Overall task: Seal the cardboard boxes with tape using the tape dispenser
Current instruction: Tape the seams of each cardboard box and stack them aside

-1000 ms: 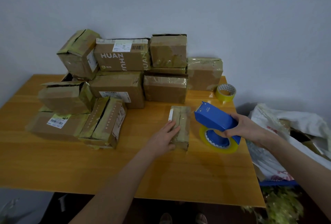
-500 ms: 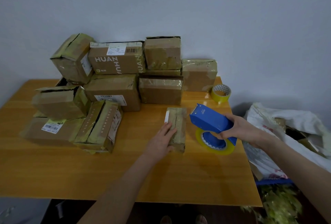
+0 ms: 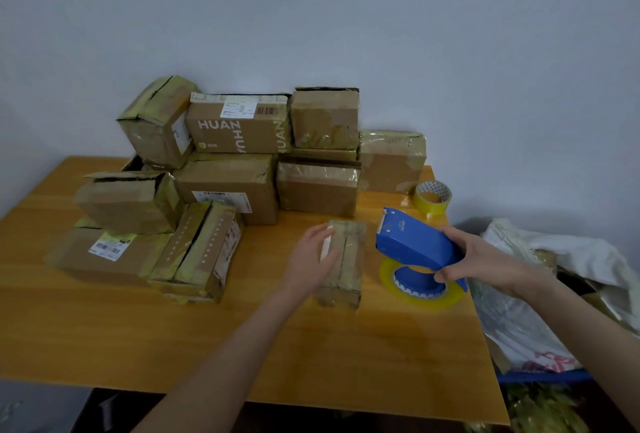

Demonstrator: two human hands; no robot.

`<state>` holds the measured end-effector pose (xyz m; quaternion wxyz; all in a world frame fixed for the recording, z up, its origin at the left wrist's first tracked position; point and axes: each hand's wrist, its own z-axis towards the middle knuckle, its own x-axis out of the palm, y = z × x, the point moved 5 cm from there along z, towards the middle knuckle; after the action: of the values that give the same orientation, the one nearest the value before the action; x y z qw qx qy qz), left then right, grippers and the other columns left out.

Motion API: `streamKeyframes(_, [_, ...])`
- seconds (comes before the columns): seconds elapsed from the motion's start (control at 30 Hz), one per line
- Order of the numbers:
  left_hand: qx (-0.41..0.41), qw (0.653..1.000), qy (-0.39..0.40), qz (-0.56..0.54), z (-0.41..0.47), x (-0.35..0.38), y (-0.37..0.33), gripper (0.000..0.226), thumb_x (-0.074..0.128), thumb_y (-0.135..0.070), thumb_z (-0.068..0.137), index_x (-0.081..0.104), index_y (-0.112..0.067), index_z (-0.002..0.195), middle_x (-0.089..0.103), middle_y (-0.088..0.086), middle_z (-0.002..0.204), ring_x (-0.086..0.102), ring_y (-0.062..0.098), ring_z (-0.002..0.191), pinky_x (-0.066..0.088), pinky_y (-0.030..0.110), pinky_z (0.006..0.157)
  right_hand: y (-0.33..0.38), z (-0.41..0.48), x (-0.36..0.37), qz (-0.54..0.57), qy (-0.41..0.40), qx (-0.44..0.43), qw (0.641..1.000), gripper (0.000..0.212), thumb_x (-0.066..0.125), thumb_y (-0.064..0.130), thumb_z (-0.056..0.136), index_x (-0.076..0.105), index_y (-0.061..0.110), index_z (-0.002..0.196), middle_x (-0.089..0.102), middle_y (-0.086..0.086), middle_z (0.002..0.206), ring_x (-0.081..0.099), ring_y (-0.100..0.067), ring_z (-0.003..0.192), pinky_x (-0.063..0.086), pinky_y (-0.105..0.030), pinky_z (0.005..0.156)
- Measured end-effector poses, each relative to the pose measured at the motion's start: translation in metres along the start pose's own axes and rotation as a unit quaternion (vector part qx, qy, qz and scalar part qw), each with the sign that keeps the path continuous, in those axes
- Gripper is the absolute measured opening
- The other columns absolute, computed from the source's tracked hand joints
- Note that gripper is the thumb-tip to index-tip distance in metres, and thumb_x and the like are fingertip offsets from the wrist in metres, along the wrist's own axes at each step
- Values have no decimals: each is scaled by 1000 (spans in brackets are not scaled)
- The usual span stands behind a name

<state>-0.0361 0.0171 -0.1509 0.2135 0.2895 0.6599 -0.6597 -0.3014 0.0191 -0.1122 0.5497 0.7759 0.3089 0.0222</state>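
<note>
Curled round the handle of the tape dispenser (image 3: 412,242), the right hand (image 3: 485,259) holds it just to the right of the small box (image 3: 348,259). Its front end points away from the person, and I cannot tell whether its roll touches the table (image 3: 104,328). The left hand (image 3: 313,256) lies with fingers fairly straight on the box's left side and top, steadying rather than pinching.

The box sits mid-table, its seam running away from the person. The strip would likely go best started over the far end and drawn along that seam with firm pressure, the left hand pressing down clear of the line.

Bare wood lies nearer the person. The pile of boxes (image 3: 228,186) crowds the back and left, and a spare tape roll (image 3: 433,197) sits behind. The right table edge and the bags (image 3: 536,294) beyond it leave little swing on that side.
</note>
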Motion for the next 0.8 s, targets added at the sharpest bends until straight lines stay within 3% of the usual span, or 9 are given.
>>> streamKeyframes(0.03, [-66,989,19,-134,2,-1,-6,45,49,-41,97,49,-19,136,48,-1,142,49,12,124,44,24,96,3,-1,0,-6,6,-5,1000,81,80,32,42,57,25,120,61,-4,114,65,-20,99,54,-29,78])
streamKeyframes(0.07, [-126,956,57,-259,3,2,-12,46,48,-47,95,53,-17,130,57,0,132,57,14,114,51,25,89,7,-2,0,-10,10,-11,1000,80,80,32,43,57,26,119,62,-3,114,65,-18,99,54,-28,78])
streamKeyframes(0.13, [-177,911,105,-356,4,5,-23,50,51,-56,87,58,-18,118,66,-2,115,66,16,101,57,28,80,15,-4,2,-15,21,-20,999,78,79,32,43,57,27,118,62,-1,113,66,-12,96,53,-25,75])
streamKeyframes(0.2, [-159,917,106,-351,6,2,-32,41,57,-53,85,64,-18,105,72,-4,100,69,13,91,57,25,73,22,-5,5,-29,28,-24,999,76,79,32,44,57,28,116,62,1,111,66,-8,93,53,-21,73])
streamKeyframes(0.33, [-134,932,69,-329,7,-5,-35,12,69,-26,87,70,-14,89,71,-4,77,64,8,73,52,19,63,26,-3,9,-71,38,-24,996,65,79,19,54,57,26,115,62,0,109,65,-6,90,53,-20,71])
streamKeyframes(0.43, [-152,935,55,-317,5,-10,-26,7,68,-20,88,68,-14,87,69,-2,79,61,7,69,52,17,61,24,-3,13,-90,45,-22,995,63,79,17,56,57,22,115,61,-2,109,65,-6,90,53,-21,73])
streamKeyframes(0.6, [-209,918,107,-318,-6,-2,-23,31,60,-43,91,64,-15,102,65,-2,95,58,11,79,52,21,63,23,-2,18,-99,51,-24,993,66,81,22,54,57,23,115,61,0,109,65,-7,92,53,-23,74])
streamKeyframes(0.7, [-205,926,122,-293,-9,4,-23,15,58,-29,94,65,-17,98,67,-5,85,59,9,80,49,21,64,25,-1,21,-99,55,-31,993,74,82,31,48,56,23,117,61,0,110,65,-6,93,53,-23,74])
streamKeyframes(0.8, [-203,930,95,-292,-9,1,-21,8,60,-17,94,67,-16,89,67,-4,75,58,7,70,47,18,59,28,0,23,-111,55,-33,992,67,81,26,52,56,23,114,60,-1,109,64,-5,90,53,-22,74])
